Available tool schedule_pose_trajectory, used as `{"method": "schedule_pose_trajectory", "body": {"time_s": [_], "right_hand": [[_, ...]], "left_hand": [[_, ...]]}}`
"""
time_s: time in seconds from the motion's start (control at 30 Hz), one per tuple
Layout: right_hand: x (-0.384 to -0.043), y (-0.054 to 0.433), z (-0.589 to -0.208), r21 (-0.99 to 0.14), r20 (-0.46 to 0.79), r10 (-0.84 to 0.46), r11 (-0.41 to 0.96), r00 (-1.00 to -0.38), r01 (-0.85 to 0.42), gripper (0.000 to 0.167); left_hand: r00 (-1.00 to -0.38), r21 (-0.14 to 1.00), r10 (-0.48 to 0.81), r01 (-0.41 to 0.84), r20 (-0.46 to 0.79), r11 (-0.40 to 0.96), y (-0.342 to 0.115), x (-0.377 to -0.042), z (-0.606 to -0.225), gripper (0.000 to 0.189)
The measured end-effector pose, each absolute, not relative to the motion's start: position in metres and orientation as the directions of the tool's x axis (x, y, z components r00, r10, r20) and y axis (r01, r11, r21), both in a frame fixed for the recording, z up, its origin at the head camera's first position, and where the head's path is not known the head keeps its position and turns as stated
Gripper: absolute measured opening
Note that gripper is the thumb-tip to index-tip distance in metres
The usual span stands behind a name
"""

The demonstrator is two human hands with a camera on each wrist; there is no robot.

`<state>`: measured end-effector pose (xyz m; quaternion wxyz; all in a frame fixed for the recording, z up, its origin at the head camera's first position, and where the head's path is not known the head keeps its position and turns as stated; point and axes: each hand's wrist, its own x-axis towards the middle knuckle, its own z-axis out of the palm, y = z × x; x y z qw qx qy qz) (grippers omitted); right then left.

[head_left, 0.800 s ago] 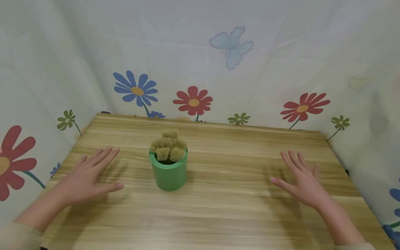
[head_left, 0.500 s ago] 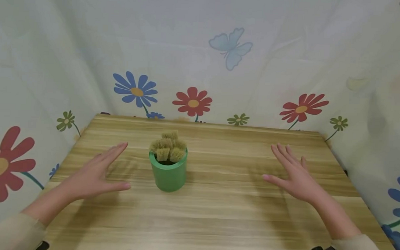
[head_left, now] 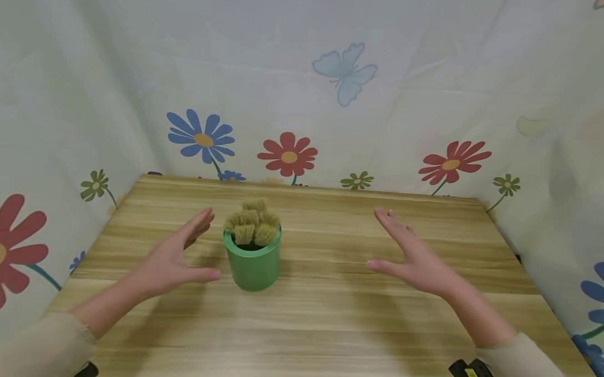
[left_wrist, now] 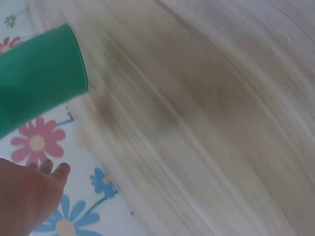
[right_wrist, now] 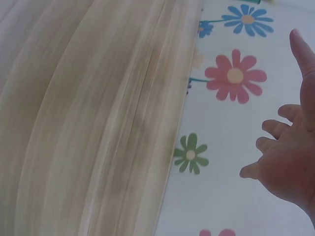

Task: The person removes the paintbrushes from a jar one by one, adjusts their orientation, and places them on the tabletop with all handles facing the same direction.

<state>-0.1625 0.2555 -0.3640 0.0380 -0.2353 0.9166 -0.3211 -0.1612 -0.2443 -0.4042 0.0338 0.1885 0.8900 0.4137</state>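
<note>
A green cylindrical pot [head_left: 253, 267] stands upright on the wooden table, left of the middle in the head view. Tufts of tan, bristly material [head_left: 253, 223] fill its top and rise above the rim. My left hand [head_left: 171, 264] is just left of the pot, thumb and fingers spread apart and pointing toward it, holding nothing. Farther off on the right, my right hand [head_left: 411, 261] is held over the table with its palm turned inward and its fingers extended. In the left wrist view the pot's green wall [left_wrist: 44, 73] shows close to the fingers.
The wood-grain tabletop [head_left: 322, 322] carries the pot. A white curtain [head_left: 267, 54] with printed flowers and a butterfly hangs behind the table and along both sides. Small dark devices are strapped at both wrists, near the light sleeves [head_left: 521, 360].
Both hands have moved inward: the left hand rightward, nearer the pot, and the right hand leftward. The pot has stayed in place on the table.
</note>
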Motion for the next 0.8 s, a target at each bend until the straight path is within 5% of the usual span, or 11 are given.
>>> {"method": "schedule_pose_trajectory", "body": {"time_s": [0.53, 0.8], "right_hand": [[-0.158, 0.206, -0.351, -0.717, 0.130, -0.538, 0.529, -0.833, -0.454, 0.095], [-0.163, 0.183, -0.352, -0.865, 0.176, -0.591, 0.288, -0.787, -0.410, 0.085]], "left_hand": [[-0.978, 0.897, 0.148, 0.196, 0.148, 0.396, -0.195, -0.151, -0.414, 0.108], [-0.985, 0.909, 0.082, 0.170, 0.150, 0.381, -0.183, -0.145, -0.416, 0.106]]}}
